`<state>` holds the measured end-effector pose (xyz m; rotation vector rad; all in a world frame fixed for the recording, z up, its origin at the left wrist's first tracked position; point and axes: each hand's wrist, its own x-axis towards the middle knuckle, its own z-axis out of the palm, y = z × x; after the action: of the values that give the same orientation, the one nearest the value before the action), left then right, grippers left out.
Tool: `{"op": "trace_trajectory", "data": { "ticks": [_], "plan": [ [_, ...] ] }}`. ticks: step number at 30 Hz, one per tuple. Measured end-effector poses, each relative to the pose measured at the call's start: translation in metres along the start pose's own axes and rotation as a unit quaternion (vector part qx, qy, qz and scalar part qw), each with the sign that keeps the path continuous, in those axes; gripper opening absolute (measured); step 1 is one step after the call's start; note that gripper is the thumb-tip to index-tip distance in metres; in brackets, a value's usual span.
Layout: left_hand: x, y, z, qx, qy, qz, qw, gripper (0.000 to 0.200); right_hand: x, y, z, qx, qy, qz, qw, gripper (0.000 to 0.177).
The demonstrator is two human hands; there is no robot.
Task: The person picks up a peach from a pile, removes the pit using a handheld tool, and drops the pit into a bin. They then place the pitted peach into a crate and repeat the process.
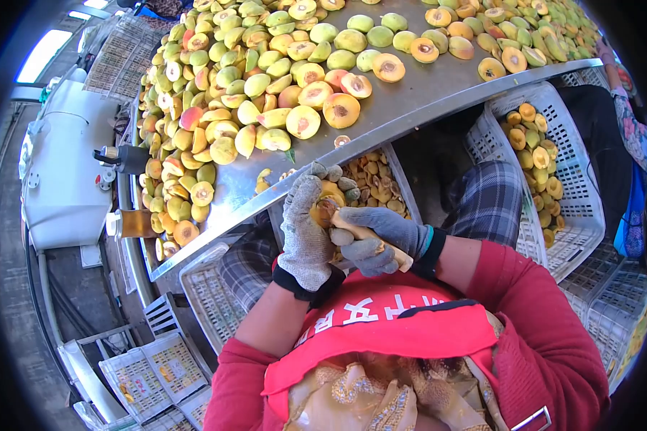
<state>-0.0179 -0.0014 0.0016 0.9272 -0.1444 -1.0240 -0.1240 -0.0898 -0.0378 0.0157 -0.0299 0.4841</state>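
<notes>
My left hand (303, 233), in a grey knit glove, is closed around a peach half (326, 208) in front of my red apron. My right hand (384, 241), in a darker grey glove, grips a wooden-handled tool (366, 235) that points at the cut face of the peach half. The tool's working end is hidden against the fruit. Just beyond my hands, a crate (404, 183) holding small brownish pieces sits below the table edge. Many halved peaches (266, 79) with green, yellow and reddish skins are heaped on the metal table (402, 104).
To the right stands a white plastic crate (579, 194) with peach halves inside. Another white crate (210, 302) is by my left leg. Stacked crates (158, 377) are at lower left, near a white tank (68, 165). Another person's floral sleeve (631, 129) shows at far right.
</notes>
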Motion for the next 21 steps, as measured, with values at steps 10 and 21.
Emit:
{"op": "trace_trajectory", "data": {
  "ticks": [10,21],
  "plan": [
    [0.005,0.009,-0.015,-0.021,-0.016,0.009,1.000,0.023,-0.005,0.005,0.006,-0.117,0.029,0.017,0.993,0.036],
    [-0.014,0.021,-0.042,0.460,-0.077,0.246,0.850,0.048,0.003,0.009,0.011,-0.276,0.140,-0.004,0.951,0.035]
  ]
}}
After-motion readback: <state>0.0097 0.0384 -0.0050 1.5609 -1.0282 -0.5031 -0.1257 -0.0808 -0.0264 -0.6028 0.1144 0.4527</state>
